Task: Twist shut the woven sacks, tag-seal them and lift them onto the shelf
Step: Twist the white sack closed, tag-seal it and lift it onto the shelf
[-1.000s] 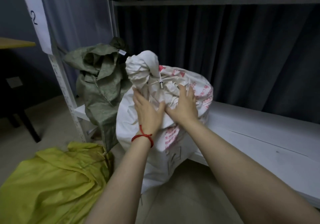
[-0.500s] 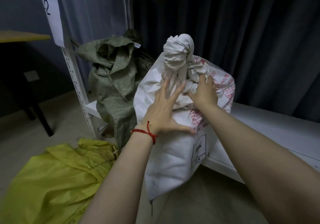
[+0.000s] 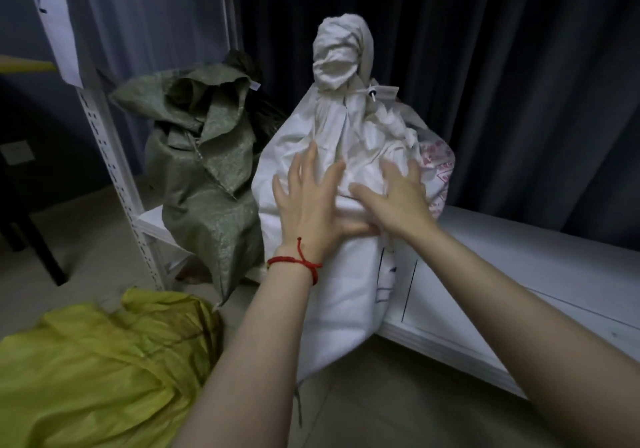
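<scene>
White sack (image 3: 346, 292) at frame centre, against the front edge of the low shelf (image 3: 519, 274), neck twisted, tag (image 3: 373, 93) on it, my left hand (image 3: 308, 208) and right hand (image 3: 398, 202) pressed flat on its front, fingers spread wide, green sack (image 3: 207, 188) just left, yellow sack (image 3: 104, 361) lower left.

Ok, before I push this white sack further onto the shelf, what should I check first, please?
1. Neck of the white sack twisted shut: ok.
2. Tag seal around the neck: ok.
3. Left hand and right hand flat on the sack: ok.
4. Sack fully on the shelf: not ok, its lower end hangs over the front edge.
5. Gap to the green sack beside it: cannot tell, they look very close.
6. Yellow sack on the floor sealed: cannot tell.
</scene>
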